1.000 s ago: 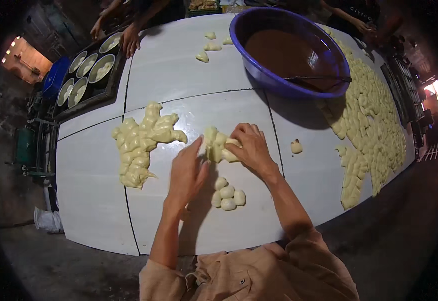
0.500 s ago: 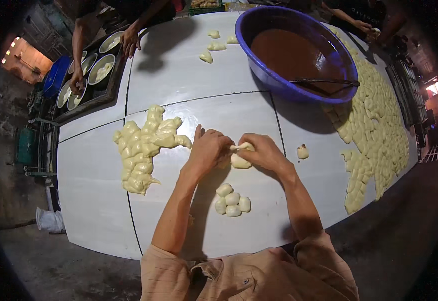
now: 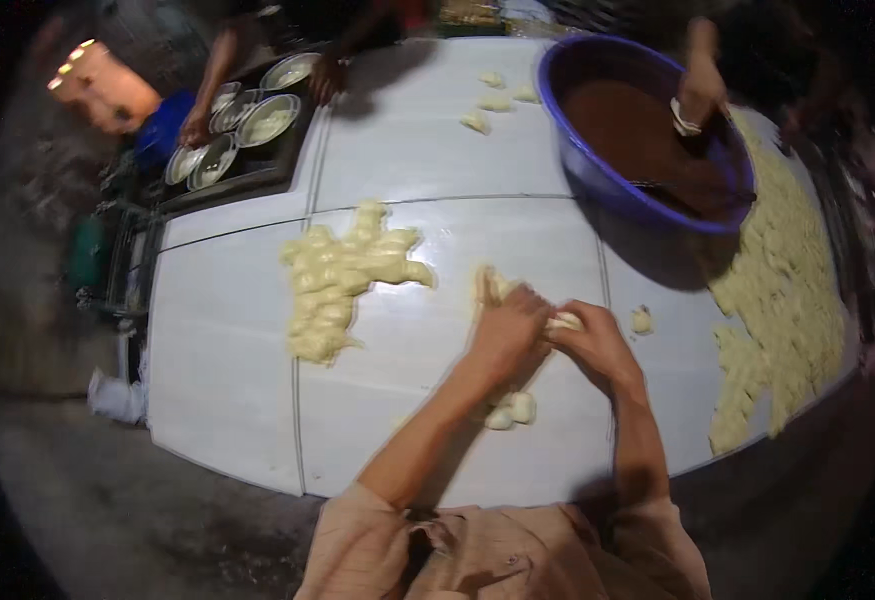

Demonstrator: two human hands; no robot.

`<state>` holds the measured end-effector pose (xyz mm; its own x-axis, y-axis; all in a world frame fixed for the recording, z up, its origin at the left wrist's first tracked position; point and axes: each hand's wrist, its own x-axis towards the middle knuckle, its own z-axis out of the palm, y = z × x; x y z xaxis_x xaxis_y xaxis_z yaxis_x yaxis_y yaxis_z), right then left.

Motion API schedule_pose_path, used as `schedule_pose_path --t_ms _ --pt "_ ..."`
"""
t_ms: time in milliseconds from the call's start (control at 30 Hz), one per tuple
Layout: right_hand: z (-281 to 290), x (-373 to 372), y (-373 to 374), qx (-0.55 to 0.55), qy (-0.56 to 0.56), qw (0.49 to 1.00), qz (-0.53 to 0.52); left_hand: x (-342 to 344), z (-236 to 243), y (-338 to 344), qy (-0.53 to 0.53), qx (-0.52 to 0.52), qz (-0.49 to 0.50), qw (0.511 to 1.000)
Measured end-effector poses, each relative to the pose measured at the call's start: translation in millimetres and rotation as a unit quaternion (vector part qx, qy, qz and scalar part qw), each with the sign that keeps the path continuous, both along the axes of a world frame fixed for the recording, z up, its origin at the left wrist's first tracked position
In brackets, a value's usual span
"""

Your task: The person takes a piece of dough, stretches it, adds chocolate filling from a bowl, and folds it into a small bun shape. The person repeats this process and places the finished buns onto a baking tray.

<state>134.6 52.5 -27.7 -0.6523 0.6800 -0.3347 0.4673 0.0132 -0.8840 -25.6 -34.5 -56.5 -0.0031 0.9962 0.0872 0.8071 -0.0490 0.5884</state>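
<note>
My left hand (image 3: 510, 328) and my right hand (image 3: 597, 340) are close together above the white table. Both are closed on a small piece of pale dough (image 3: 564, 321), which shows between them; the left fingers are partly smeared by motion. Just nearer than my hands lie several smooth dough balls (image 3: 512, 410), partly hidden behind my left forearm. Left of my hands spreads a lumpy, glossy mass of pale dough (image 3: 342, 280). A small filled-looking dough piece (image 3: 641, 320) sits alone to the right of my right hand.
A purple tub (image 3: 647, 212) of brown filling stands far right, a co-worker's hand (image 3: 700, 98) in it. Beyond it, flattened dough pieces (image 3: 787, 290) cover the table's right side. At far left, another person's hands work over bowls (image 3: 269, 120). Several dough lumps (image 3: 494, 103) lie at the back.
The view has shifted, so the table appears farther right. My hands, still on dough, have come slightly nearer and right. A co-worker's hand with something whitish now reaches into the tub.
</note>
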Motion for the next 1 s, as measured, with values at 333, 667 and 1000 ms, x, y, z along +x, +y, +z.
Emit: schedule_pose_path --t_ms 333,667,1000 --pt "-3 1 -11 -0.07 0.047 0.994 -0.071 11 -18 -5 0.055 0.092 0.069 0.992" --pt "39 26 0 -0.163 0.315 0.925 -0.134 3 -6 -11 0.004 0.04 0.058 0.997" --pt "39 10 -26 -0.085 0.149 0.963 -0.206 17 56 -19 -0.349 -0.055 0.103 0.93"
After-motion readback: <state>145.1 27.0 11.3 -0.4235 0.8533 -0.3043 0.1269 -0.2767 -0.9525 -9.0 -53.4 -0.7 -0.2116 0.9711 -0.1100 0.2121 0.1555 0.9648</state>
